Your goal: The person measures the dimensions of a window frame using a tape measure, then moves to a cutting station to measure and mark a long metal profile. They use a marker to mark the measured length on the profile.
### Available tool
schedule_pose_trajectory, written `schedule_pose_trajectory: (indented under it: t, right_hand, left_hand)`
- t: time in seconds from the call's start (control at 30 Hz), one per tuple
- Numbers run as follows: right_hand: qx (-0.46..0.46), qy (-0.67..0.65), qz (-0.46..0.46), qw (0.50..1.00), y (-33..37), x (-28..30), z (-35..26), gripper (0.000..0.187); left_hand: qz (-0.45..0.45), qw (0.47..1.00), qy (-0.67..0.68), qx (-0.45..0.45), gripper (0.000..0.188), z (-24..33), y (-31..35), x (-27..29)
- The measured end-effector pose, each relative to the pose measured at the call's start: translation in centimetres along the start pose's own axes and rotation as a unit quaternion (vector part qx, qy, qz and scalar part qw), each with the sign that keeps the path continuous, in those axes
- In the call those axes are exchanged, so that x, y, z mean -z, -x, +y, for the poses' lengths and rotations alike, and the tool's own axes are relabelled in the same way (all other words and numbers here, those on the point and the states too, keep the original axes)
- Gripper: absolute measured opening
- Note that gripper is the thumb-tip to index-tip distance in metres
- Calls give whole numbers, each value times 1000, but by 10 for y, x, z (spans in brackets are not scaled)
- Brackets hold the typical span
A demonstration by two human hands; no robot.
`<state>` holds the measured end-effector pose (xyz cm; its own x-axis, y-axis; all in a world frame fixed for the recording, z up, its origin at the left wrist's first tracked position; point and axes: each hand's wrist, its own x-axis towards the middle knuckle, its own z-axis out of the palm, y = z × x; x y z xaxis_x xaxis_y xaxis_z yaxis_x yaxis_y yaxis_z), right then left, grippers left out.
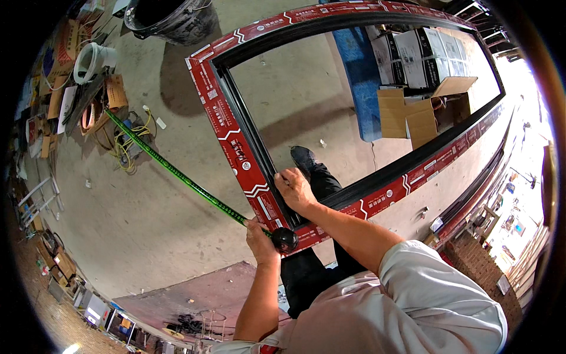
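Pale shirt (383, 312) fills the lower edge, and just beyond it both hands are at the near corner of the frame (213, 115), a big rectangle with red wrapping and a black inner edge. The left hand (262, 243) is closed on the tape (177, 171) right beside its round black case (285, 240), which shows over that corner; the green length runs out to the left above the floor (153, 236), its far end close to the yellow cable (125, 150). With so much tape out and only one end held, it could buckle or snag the cable if the wrist turns, and should the lock be off, a loosened grip could let it whip back at the fingers. The right hand (296, 190) is curled at the inner edge, fingers bent; whether they pinch something small or simply rest there I can't tell, since they hide the spot. Leaning hard on that side might shift or tip the frame if it is poorly braced, and with a shoe (302, 158) showing through the opening, a drop could catch the foot or leg
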<state>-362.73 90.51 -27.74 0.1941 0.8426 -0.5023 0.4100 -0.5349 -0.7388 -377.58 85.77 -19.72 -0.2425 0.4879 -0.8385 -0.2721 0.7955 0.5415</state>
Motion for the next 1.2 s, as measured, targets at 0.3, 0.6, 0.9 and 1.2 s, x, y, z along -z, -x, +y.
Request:
schedule_pose_trajectory:
  t: [0.3, 0.6, 0.9, 1.2]
  right_hand:
    - [-25, 71, -70, 995, -7, 15, 6, 39]
    - [-103, 15, -78, 992, -5, 34, -7, 37]
    - [25, -93, -28, 995, 91, 98, -54, 23]
    - [-19, -312, -250, 916, 210, 141, -93, 44]
  left_hand:
    - [13, 1000, -15, -4, 69, 11, 11, -8]
    - [-25, 994, -40, -100, 80, 1, 9, 22]
    - [-32, 977, -173, -121, 82, 40, 43, 39]
    - [-157, 927, -220, -262, 66, 54, 163, -42]
